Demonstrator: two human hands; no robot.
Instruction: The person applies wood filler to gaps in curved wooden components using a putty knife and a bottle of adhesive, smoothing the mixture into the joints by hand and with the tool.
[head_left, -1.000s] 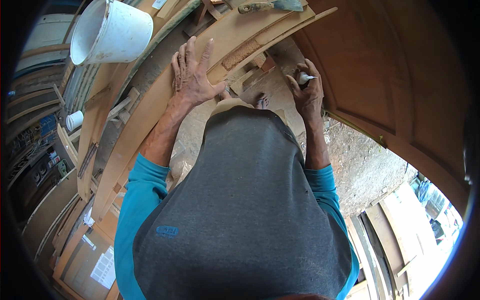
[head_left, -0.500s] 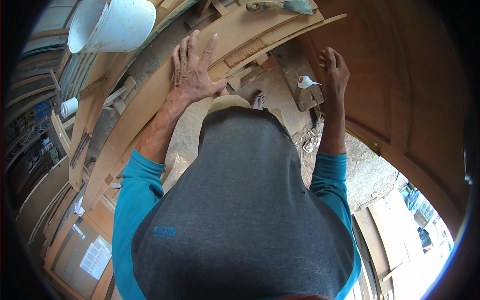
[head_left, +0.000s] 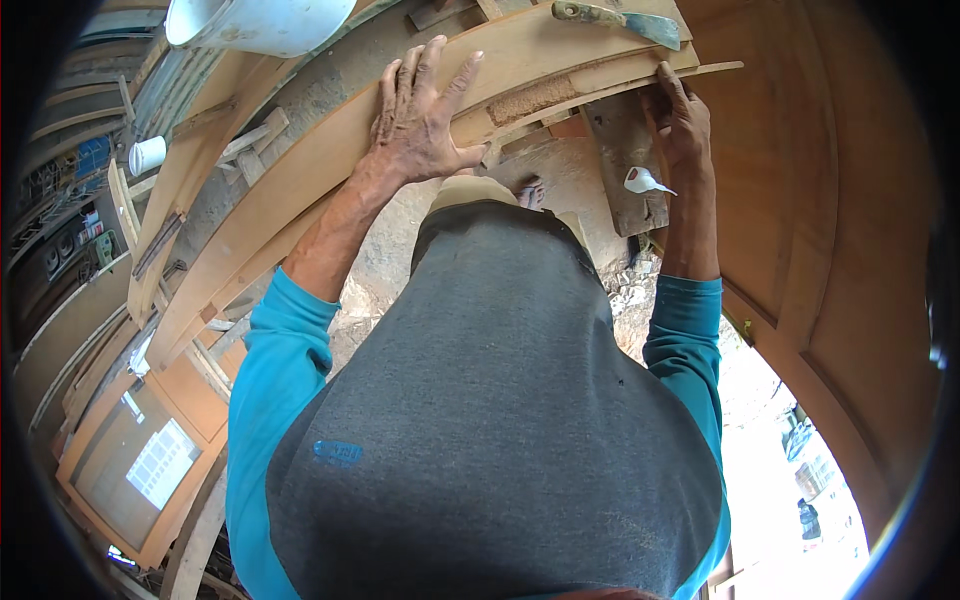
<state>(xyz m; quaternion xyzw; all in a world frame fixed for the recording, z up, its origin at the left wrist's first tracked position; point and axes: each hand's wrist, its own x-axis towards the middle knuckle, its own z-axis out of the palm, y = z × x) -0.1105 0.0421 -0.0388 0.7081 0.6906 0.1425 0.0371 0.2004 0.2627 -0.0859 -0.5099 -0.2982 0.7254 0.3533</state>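
Observation:
My left hand (head_left: 428,120) lies on a long wooden board (head_left: 300,170), fingers spread, thumb toward its near edge. To the right, my right hand (head_left: 685,130) is at a thin wooden strip (head_left: 715,69) along the board's near edge. Its index finger reaches over the strip and the other fingers curl below, partly hidden. Between the hands, a rough brown patch (head_left: 535,101) shows in the board's edge. A putty knife (head_left: 618,20) with a worn handle rests on the board's far right end.
A small white nozzled bottle (head_left: 642,181) sits on a wooden plank (head_left: 620,150) below the right hand. A white bucket (head_left: 260,25) stands far left, near a white cup (head_left: 147,155). A large brown panel (head_left: 790,180) rises at right. Wood pieces crowd the left.
My right hand has moved up to the thin strip and taken hold of its edge. My left hand stays spread on the board. The view has shifted slightly.

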